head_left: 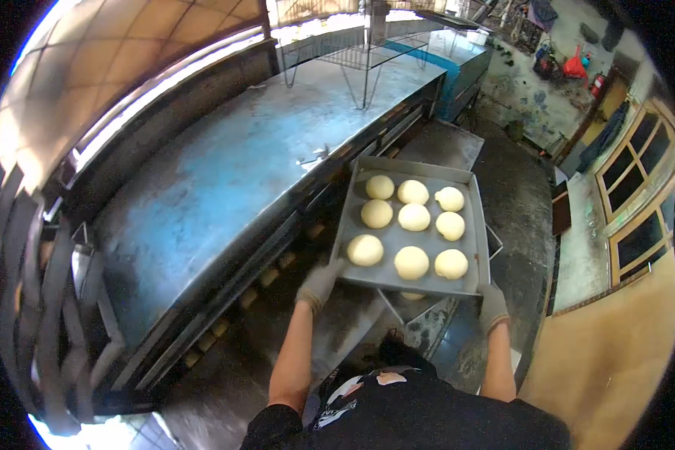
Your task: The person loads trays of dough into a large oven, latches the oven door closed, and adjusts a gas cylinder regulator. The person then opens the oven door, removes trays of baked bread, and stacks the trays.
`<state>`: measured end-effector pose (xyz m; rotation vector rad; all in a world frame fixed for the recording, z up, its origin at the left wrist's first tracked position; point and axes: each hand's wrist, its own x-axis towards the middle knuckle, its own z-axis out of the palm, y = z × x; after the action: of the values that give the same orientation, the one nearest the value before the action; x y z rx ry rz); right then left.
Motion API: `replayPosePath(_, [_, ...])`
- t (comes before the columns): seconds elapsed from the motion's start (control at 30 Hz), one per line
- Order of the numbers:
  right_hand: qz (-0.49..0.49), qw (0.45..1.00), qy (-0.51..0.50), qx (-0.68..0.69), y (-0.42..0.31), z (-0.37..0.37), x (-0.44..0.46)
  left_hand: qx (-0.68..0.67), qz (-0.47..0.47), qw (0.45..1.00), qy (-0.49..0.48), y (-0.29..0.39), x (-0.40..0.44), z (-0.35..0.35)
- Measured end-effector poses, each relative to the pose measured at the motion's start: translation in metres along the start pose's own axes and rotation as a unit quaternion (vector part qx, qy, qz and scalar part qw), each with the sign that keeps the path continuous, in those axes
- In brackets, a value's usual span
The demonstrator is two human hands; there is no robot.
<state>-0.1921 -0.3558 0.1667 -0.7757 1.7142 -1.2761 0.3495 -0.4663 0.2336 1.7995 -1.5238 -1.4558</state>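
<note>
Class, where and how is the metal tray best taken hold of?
Probably the tray is best gripped at both near corners, approached from the near side, where the left hand and right hand hold it. Its raised walls offer purchase; a wide grip should steady the dough balls.

Bright light comes to you through the long gap (pixel 315 34) up high, glaring white. The metal counter (pixel 202 195) shines pale blue, but the floor (pixel 519 251) is dim. Your left hand (pixel 320 286) looks blurry, and your round view bends near its black edges.
</note>
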Motion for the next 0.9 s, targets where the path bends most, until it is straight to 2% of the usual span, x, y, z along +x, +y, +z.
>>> replayPosePath(0.03, [-0.053,0.999,0.001,-0.002,-0.005,0.008,-0.006,-0.022,0.015,1.0,-0.015,0.003,0.003,0.004])
replayPosePath(0.07, [-0.059,0.998,0.002,0.001,-0.018,0.013,-0.015,-0.101,0.057,0.993,0.018,0.0,0.005,0.014])
replayPosePath(0.1, [-0.048,0.997,0.047,0.045,-0.042,0.019,-0.032,-0.179,0.099,0.978,0.052,-0.006,0.007,0.025])
replayPosePath(0.13, [-0.033,0.992,0.089,0.088,-0.063,0.015,-0.041,-0.205,0.125,0.968,0.065,-0.004,-0.005,0.035])
replayPosePath(0.17, [-0.051,0.994,0.073,0.06,-0.076,0.0,-0.041,-0.233,0.146,0.958,0.08,0.01,-0.033,0.043])
replayPosePath(0.23, [-0.06,0.997,0.042,0.03,-0.113,-0.021,-0.035,-0.278,0.022,0.96,0.039,0.07,-0.106,0.052])
replayPosePath(0.27, [-0.009,0.998,0.021,0.05,-0.14,-0.025,-0.032,-0.28,0.01,0.959,0.05,0.075,-0.116,0.064])
replayPosePath(0.3, [0.044,0.997,-0.001,0.068,-0.156,-0.028,-0.017,-0.222,0.008,0.97,0.097,0.076,-0.126,0.082])
replayPosePath(0.33, [0.056,0.996,-0.015,0.06,-0.155,-0.032,0.015,-0.162,0.002,0.977,0.142,0.078,-0.13,0.101])
replayPosePath(0.37, [0.004,0.997,-0.078,0.012,-0.151,-0.038,0.054,-0.253,0.004,0.954,0.161,0.084,-0.126,0.124])
replayPosePath(0.4, [-0.013,0.993,-0.117,0.009,-0.163,-0.026,0.086,-0.26,-0.014,0.95,0.175,0.097,-0.119,0.138])
replayPosePath(0.47, [-0.026,0.983,-0.179,0.001,-0.187,0.005,0.151,-0.337,-0.022,0.901,0.272,0.131,-0.094,0.16])
replayPosePath(0.5, [-0.044,0.976,-0.214,0.008,-0.196,0.025,0.186,-0.374,0.002,0.87,0.32,0.143,-0.077,0.174])
replayPosePath(0.57, [-0.053,0.961,-0.272,0.017,-0.196,0.055,0.264,-0.362,-0.011,0.859,0.361,0.16,-0.049,0.18])
replayPosePath(0.6, [-0.106,0.938,-0.327,-0.041,-0.186,0.069,0.314,-0.343,-0.008,0.86,0.378,0.163,-0.032,0.176])
replayPosePath(0.63, [-0.118,0.924,-0.353,-0.085,-0.185,0.093,0.345,-0.356,0.031,0.836,0.417,0.154,-0.007,0.18])
replayPosePath(0.67, [-0.133,0.907,-0.378,-0.127,-0.187,0.119,0.372,-0.351,0.026,0.832,0.43,0.16,0.007,0.174])
replayPosePath(0.73, [-0.107,0.899,-0.392,-0.162,-0.193,0.168,0.413,-0.4,0.069,0.798,0.445,0.172,0.036,0.161])
replayPosePath(0.8, [-0.087,0.915,-0.394,0.023,-0.204,0.221,0.43,-0.377,0.059,0.798,0.466,0.159,0.064,0.142])
replayPosePath(0.9, [-0.103,0.911,-0.4,0.015,-0.227,0.273,0.443,-0.338,0.049,0.802,0.49,0.164,0.07,0.132])
